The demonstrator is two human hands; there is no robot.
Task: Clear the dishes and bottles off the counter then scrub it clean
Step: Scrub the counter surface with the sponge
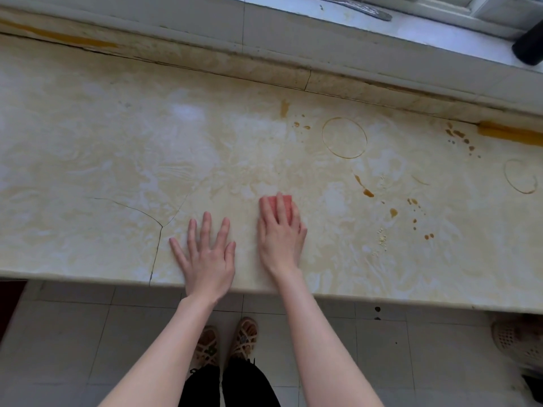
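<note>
Bench (123,148): cream marbled stone, glossy where wet, cracked, stained amber. Sponge (284,207): pink, matt, porous. Floor (73,333): pale matt tiles.

Nothing here can be read. The counter (123,148), the sponge (288,205) at its near edge and the sill (411,29) at 1 o'clock show no legible writing, label, brand or number.
</note>
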